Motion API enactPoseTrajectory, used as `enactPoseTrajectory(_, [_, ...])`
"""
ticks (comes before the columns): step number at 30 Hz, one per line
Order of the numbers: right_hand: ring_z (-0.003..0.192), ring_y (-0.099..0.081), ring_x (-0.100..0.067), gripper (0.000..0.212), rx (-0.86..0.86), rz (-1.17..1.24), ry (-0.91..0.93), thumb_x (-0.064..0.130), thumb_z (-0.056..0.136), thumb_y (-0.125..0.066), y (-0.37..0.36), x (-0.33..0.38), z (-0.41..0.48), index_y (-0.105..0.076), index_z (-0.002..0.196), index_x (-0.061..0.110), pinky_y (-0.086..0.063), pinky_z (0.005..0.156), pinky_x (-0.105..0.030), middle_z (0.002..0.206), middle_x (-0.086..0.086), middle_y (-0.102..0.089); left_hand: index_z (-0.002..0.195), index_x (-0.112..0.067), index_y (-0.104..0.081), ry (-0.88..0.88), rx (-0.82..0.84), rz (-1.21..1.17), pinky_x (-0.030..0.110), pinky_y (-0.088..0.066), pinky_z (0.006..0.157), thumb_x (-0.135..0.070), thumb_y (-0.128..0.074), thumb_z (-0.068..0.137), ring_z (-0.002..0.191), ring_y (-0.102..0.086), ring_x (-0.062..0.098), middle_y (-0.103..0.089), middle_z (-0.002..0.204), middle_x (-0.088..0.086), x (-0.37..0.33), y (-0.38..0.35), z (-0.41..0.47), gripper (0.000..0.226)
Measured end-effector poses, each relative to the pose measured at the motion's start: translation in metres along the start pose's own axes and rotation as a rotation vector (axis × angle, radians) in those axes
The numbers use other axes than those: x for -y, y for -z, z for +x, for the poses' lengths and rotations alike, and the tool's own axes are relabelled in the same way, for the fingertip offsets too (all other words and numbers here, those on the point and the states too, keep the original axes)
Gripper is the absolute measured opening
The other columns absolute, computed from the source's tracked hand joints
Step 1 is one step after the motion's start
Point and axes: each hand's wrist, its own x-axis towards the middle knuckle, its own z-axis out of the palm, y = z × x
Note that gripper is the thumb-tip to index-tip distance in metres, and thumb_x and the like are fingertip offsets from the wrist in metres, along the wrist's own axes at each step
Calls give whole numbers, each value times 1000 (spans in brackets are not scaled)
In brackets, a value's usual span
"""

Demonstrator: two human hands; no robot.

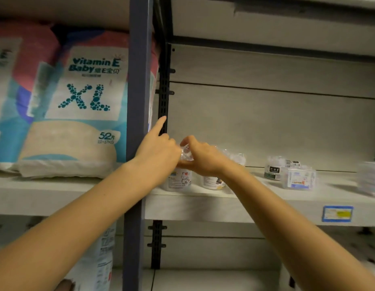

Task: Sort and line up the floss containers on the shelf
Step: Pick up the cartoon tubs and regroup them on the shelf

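Gripping the see-through top of a clear plastic floss tub with a cartoon label (178, 181), both hands meet near the left end of the pale grey shelf board (256, 203). The left hand (157, 152) curls most of its fingers round the tub's left side, while its index finger sticks out straight, up toward the black slotted rail (164, 89). The right hand (203, 159) pinches the tub's upper part from the right, thumb low and fingers bent over the top. The tub's base appears to sit on the board. Just beside it on the right stands a second labelled clear tub (214, 183), partly hidden by the right wrist. Farther right, well apart, are a round clear tub with a dark label (272, 170) and, touching it, a clear rectangular box (298, 179). Left of the dark blue upright post (138, 91) lie white and blue nappy packs (86, 101).
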Motion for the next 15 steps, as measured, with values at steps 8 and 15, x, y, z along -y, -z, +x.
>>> enactPoseTrajectory(8, [117, -50, -33, 60, 24, -82, -17, 35, 87, -59, -8, 2, 12, -34, 133, 7, -44, 95, -43, 137, -15, -45, 119, -14, -59, -8, 125, 31, 47, 7, 115, -21, -47, 91, 119, -51, 22, -63, 120, 3, -10, -5, 21, 31])
enactPoseTrajectory(15, [118, -49, -20, 38, -298, -124, 179, 28, 91, -54, 33, -33, -45, -49, 127, 16, -41, 98, -35, 131, -2, -50, 91, -10, -63, 123, -437, -210, 42, -44, 92, -15, -64, 73, 80, -62, 27, -66, 83, 8, -29, -2, 7, 18])
